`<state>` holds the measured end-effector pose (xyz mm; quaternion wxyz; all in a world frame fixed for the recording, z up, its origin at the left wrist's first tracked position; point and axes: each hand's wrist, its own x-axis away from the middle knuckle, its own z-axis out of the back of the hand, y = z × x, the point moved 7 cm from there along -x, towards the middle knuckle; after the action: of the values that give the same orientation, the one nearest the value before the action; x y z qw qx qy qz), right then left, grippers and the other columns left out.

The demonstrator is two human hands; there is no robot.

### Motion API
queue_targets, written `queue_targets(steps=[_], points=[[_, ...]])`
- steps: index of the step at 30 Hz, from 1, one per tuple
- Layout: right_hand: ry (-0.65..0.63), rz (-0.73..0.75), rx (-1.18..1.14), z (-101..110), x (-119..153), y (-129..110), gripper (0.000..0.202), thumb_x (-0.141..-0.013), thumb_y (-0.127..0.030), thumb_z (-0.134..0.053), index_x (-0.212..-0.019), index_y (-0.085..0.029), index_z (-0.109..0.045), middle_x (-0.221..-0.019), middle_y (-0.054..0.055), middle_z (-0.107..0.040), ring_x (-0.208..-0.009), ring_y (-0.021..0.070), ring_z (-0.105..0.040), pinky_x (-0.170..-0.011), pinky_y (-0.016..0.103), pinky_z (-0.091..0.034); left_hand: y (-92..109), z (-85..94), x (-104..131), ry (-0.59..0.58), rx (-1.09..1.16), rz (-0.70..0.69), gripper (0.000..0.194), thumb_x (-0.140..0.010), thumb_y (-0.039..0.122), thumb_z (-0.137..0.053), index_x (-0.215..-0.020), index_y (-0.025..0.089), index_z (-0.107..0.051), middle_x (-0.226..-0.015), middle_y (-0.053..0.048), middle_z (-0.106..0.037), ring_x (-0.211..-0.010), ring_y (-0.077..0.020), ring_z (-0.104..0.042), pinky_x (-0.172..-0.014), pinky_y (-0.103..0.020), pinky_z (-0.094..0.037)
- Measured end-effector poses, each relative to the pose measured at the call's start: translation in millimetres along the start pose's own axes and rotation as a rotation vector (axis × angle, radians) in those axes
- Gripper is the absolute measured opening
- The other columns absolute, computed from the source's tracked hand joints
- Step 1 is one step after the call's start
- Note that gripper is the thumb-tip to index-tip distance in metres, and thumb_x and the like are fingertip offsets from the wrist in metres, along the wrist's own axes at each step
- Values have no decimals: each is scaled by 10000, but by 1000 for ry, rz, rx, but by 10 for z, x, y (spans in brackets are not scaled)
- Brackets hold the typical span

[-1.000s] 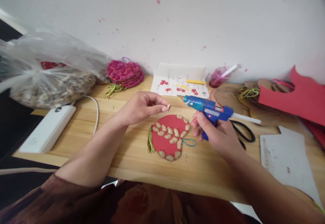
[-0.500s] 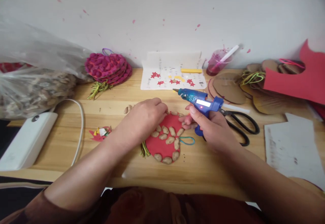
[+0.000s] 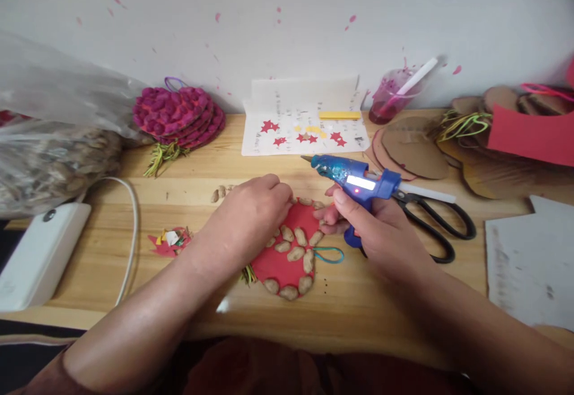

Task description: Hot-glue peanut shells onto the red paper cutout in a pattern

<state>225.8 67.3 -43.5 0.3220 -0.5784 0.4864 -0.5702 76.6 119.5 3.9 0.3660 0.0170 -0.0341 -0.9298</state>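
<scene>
Peanuts [image 3: 296, 254] on a red disc [image 3: 274, 266], glue gun [image 3: 334, 168] held clear
Left hand [image 3: 255, 210] curled over the disc's upper-left part, fingertips hidden, so no telling whether open or pinching a nut; right hand [image 3: 390, 233] wrapped round the gun, nozzle [image 3: 306, 158] pointing left. Disc flat on the desk [image 3: 368, 305], partly under the left hand. Probably pressing-down time: push straight, don't bump neighbouring peanuts, keep that likely hot tip off the knuckles, and hold a beat before easing off.
</scene>
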Motion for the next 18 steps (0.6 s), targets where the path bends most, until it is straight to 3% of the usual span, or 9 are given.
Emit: queue_targets(steps=[13,18], points=[[28,-26,6,20,18,-1,313,-812,-528,-772,-840,-228,-684,-720,-15,-680,-752,150,-715,-669,233,-607,-41,-17,17,19,71,52,175,-974,186,-543,-935,158,-710,-846,-58,-648,-720,-200,-630,-655,-328,-483],[37,-23,16,18,11,-12,306,-807,-519,-780,-851,-229,-691,-726,-13,-681,-734,146,-701,-669,237,-608,-118,55,61,115,215,123,192,-940,164,-582,-1098,168,-691,-1087,-79,-654,-847,-185,-662,-774,-328,-545]])
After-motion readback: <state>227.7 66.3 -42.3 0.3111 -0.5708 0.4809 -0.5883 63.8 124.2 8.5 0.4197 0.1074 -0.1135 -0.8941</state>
